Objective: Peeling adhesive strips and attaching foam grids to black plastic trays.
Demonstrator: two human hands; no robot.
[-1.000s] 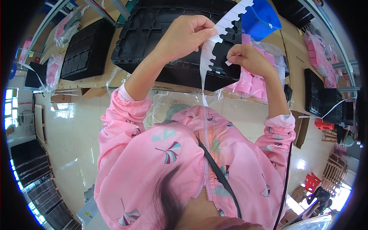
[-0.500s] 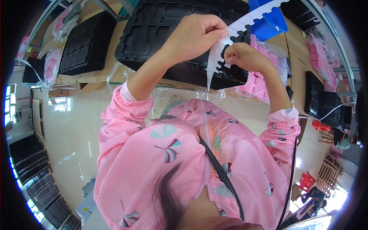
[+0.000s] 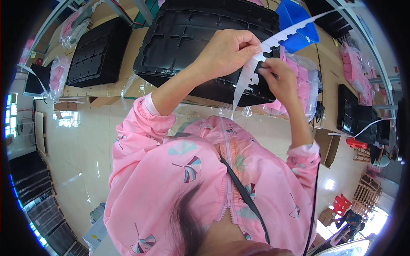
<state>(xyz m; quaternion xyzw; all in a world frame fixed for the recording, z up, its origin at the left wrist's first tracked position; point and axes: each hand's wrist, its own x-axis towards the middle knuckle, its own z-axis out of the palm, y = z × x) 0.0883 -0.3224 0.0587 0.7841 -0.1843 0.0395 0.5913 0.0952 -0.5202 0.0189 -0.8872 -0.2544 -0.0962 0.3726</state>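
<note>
A long white paper strip [image 3: 246,77] with a toothed, notched edge runs slantwise in front of me, from the upper right down to a narrow tip near my jacket. My left hand [image 3: 228,53] pinches it between thumb and fingers near its middle. Beside the notched edge is my right hand [image 3: 279,79], its fingers curled together and slightly blurred; what they hold, if anything, is hidden. Behind both hands a large black plastic crate [image 3: 179,40] rests with its ribbed face up on the cardboard-covered table [image 3: 128,70].
Another black crate [image 3: 100,51] lies to the left. A blue bin [image 3: 301,32] stands behind the strip, and pink bagged items [image 3: 299,72] sit right of the large crate. Farther right are black trays [image 3: 350,104] and more pink bags [image 3: 358,68]. Metal shelf posts [image 3: 139,10] rise behind.
My left hand and the strip have shifted slightly right and down. My right hand has turned more upright and moved a little away from the strip; the small white piece at its fingertips no longer shows.
</note>
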